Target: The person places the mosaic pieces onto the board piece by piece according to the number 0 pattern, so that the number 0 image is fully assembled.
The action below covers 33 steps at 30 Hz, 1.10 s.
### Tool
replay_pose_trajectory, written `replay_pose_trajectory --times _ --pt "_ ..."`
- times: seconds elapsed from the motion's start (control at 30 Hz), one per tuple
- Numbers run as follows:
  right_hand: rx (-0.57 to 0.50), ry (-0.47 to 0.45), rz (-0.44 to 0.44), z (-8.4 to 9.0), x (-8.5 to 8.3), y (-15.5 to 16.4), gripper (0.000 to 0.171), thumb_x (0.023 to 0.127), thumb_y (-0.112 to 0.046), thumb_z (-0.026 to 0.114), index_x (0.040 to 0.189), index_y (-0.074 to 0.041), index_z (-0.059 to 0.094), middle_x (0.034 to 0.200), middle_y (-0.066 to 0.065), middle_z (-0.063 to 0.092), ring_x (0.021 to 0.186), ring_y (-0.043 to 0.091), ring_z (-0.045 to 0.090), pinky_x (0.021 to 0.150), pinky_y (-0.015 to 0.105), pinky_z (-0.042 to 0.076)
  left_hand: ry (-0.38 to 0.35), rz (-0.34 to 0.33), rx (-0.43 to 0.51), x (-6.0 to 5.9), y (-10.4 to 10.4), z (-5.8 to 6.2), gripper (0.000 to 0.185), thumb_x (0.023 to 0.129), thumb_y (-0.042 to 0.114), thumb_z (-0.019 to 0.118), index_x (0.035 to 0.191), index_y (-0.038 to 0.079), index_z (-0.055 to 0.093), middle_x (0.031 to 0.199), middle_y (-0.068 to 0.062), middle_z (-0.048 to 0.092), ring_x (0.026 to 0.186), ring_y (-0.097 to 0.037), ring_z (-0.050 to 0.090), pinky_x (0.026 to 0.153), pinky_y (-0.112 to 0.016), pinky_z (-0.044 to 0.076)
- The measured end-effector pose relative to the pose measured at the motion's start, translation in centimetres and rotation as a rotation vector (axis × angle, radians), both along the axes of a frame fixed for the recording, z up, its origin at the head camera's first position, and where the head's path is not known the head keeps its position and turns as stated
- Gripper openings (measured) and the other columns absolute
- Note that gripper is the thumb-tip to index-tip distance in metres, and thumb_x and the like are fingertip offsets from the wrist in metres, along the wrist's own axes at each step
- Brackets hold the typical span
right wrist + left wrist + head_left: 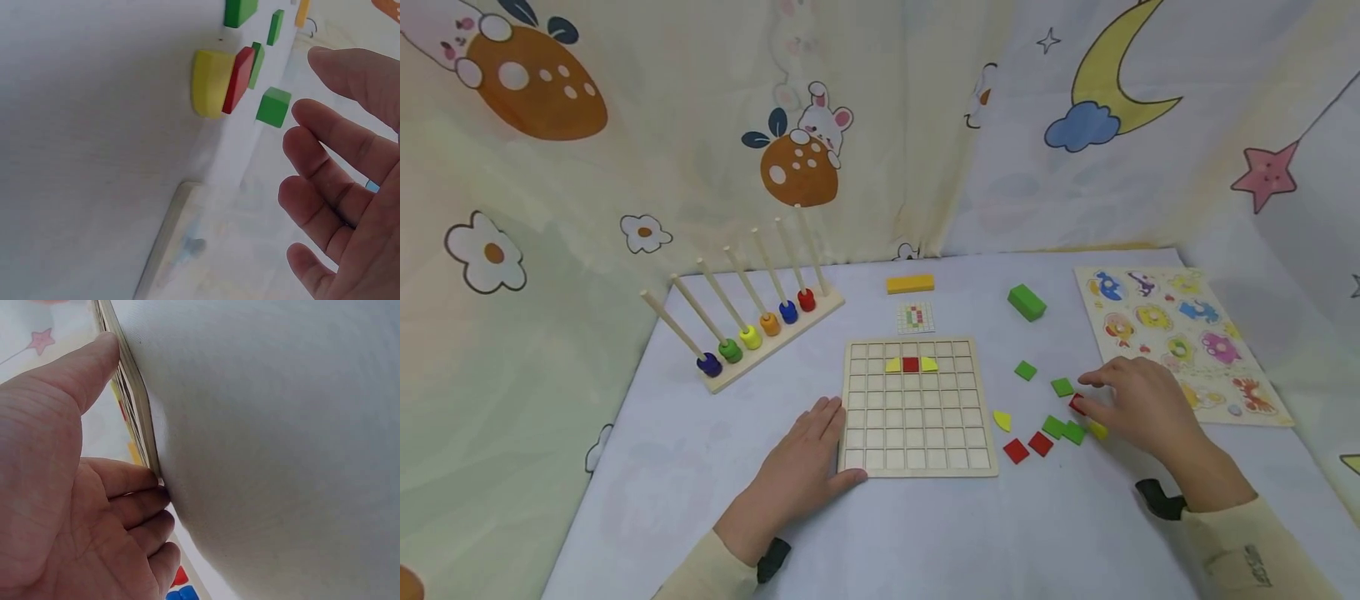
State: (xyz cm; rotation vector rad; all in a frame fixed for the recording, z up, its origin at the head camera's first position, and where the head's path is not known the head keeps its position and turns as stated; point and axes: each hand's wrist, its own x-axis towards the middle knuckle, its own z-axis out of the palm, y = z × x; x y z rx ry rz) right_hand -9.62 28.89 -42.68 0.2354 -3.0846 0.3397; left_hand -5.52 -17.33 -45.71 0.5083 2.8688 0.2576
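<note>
A square wooden grid board (917, 425) lies mid-table. In its second row, a red square tile (911, 364) sits between two yellow quarter-round tiles. My left hand (797, 462) rests against the board's left side, fingers at the edge and thumb at the near left corner; in the left wrist view the thumb and fingertips touch the board's edge. Over the loose tiles at right hovers my right hand (1146, 408), fingers apart with nothing between them. Below it are a red tile (239, 81) and a yellow tile (211, 84), with green tiles (1063, 387) close by.
More red tiles (1017, 451) and a yellow tile (1002, 421) lie right of the board. Behind it are a small pattern card (916, 317), a yellow block (910, 284) and a green block (1027, 302). A peg rack (775, 333) with beads stands left, an animal picture board (1157, 333) right.
</note>
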Motion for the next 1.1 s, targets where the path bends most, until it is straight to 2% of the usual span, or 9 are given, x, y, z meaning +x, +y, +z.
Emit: replay_pose_trajectory --times 0.13,0.5,0.87,1.1 --pt "0.005 -0.002 -0.001 -0.4 0.4 0.2 0.041 0.081 -0.036 0.09 0.11 -0.008 0.082 0.105 0.016 0.074 0.1 0.039 0.063 0.087 0.061 0.05 -0.004 0.002 0.001 0.0 0.0 0.0 0.105 0.089 0.066 0.072 0.164 0.006 0.031 0.174 -0.011 0.026 0.164 -0.029 0.02 0.133 -0.049 0.026" --pt "0.021 -0.04 -0.012 -1.0 0.7 0.6 0.039 0.082 -0.034 0.087 0.11 -0.007 0.081 0.11 0.019 0.074 0.106 0.044 0.062 0.096 0.069 0.045 0.006 -0.006 -0.001 0.0 -0.1 0.0 0.104 0.09 0.068 0.071 0.164 0.005 0.033 0.174 -0.012 0.027 0.164 -0.03 0.021 0.132 -0.048 0.026" --pt "0.035 -0.052 -0.015 -1.6 0.6 0.8 0.039 0.08 -0.033 0.09 0.107 -0.007 0.082 0.101 0.014 0.073 0.094 0.037 0.063 0.086 0.061 0.05 0.014 -0.016 -0.008 -0.1 -0.1 -0.2 0.104 0.09 0.068 0.069 0.164 0.004 0.032 0.174 -0.012 0.027 0.164 -0.03 0.02 0.133 -0.048 0.025" --pt "0.039 -0.055 -0.022 -1.8 0.6 0.4 0.034 0.08 -0.03 0.089 0.104 -0.006 0.082 0.101 0.014 0.074 0.095 0.036 0.061 0.09 0.062 0.049 0.014 -0.017 -0.009 -0.1 -0.1 -0.2 0.104 0.09 0.068 0.07 0.164 0.005 0.032 0.174 -0.012 0.026 0.164 -0.03 0.02 0.133 -0.048 0.026"
